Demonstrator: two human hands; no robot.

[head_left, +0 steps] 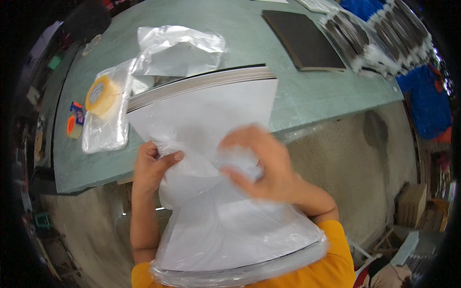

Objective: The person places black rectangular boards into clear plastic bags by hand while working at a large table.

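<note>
A thick stack of white-faced sheets (211,103) with dark layers in its far edge leans against the table's near edge. Crumpled clear plastic (192,168) lies around its lower part. My left hand (156,165) is closed on the plastic at the stack's left side, thumb on top. Over the middle hovers my right hand (261,161), blurred, its thumb and curved fingers apart with nothing visible between them. Closer to me, a clear plastic bag (240,240) with a white sheet inside rests on my lap. Whether the bag and the stack's wrapping are one piece, I cannot tell.
On the green table (249,38) lie a tape roll (101,93) on flat clear bags (108,137), a smaller tape roll (73,128) and a shiny plastic bag (182,48). A dark board stack (302,41) and wrapped bundles (353,38) are at the far right.
</note>
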